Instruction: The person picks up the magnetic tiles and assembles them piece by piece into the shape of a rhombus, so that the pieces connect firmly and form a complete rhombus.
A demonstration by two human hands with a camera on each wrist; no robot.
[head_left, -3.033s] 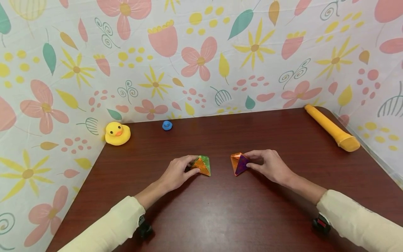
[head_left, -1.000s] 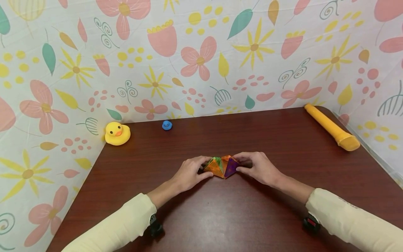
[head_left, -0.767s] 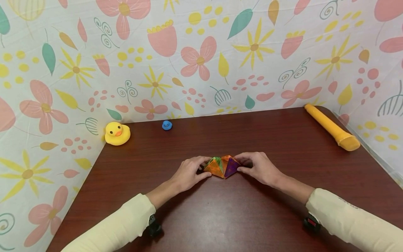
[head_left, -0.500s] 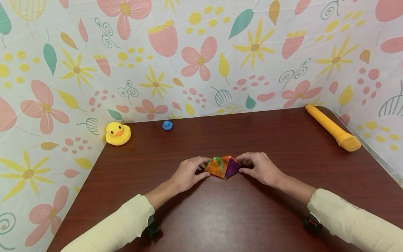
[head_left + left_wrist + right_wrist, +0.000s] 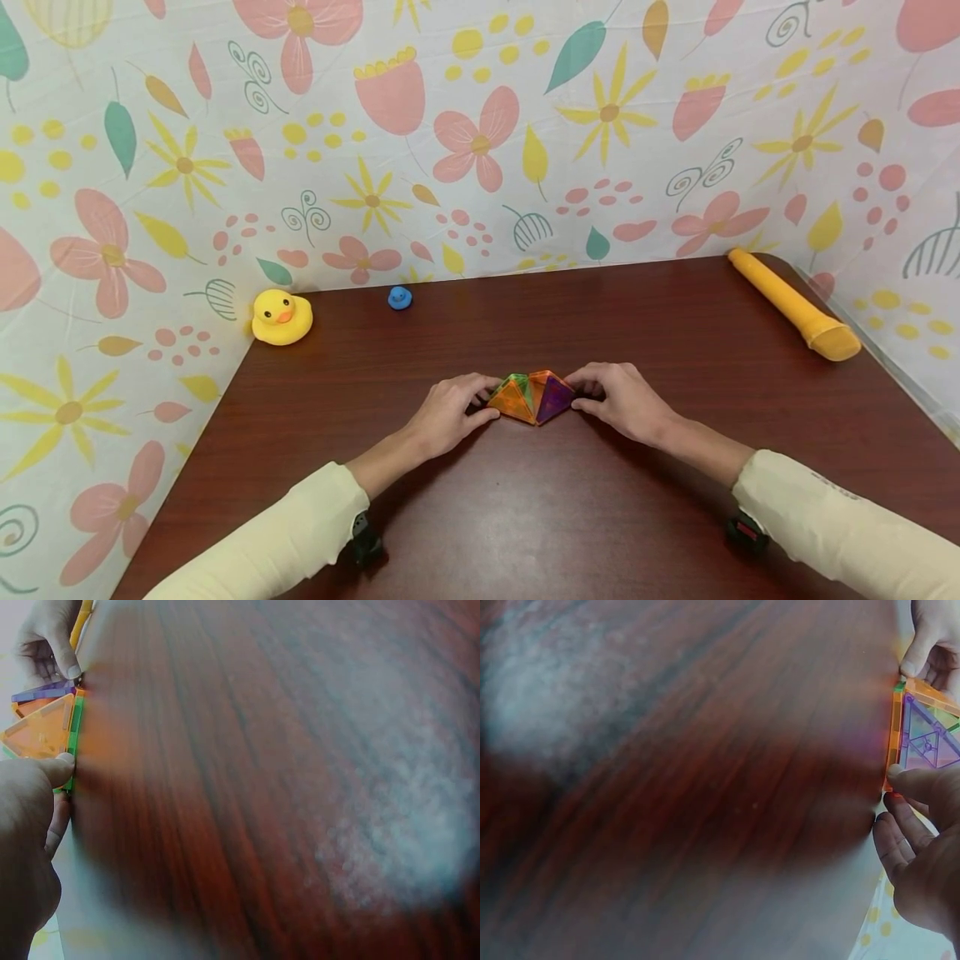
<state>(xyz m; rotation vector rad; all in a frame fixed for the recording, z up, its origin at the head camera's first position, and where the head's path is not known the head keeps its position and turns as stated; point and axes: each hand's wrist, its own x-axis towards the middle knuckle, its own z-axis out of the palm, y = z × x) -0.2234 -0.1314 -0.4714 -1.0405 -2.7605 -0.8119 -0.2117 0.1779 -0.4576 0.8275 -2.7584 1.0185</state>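
Two small pyramids of translucent magnetic tiles stand side by side on the table, edges meeting in the middle. The left pyramid (image 5: pixel 513 402) shows orange and green tiles; the right pyramid (image 5: pixel 553 398) shows orange and purple ones. My left hand (image 5: pixel 448 412) has thumb and fingers around the outer corner of the left pyramid. Across from it, my right hand (image 5: pixel 628 402) pinches the outer corner of the right pyramid. In the left wrist view the thumb lies over the lower corner of the orange tile (image 5: pixel 41 731). The right wrist view has the thumb beside the purple tile (image 5: pixel 924 742).
On the dark wood table (image 5: pixel 495 517), a yellow rubber duck (image 5: pixel 282 317) sits at the back left, with a small blue duck (image 5: pixel 400 297) to its right. A yellow microphone-shaped object (image 5: pixel 795 304) lies along the right edge. Flower-patterned cloth (image 5: pixel 480 208) stands behind.
Three seconds ago the pyramids were apart, one in each hand; they came together by one second ago. Since then both hands have slid slightly outward toward the outer corners.
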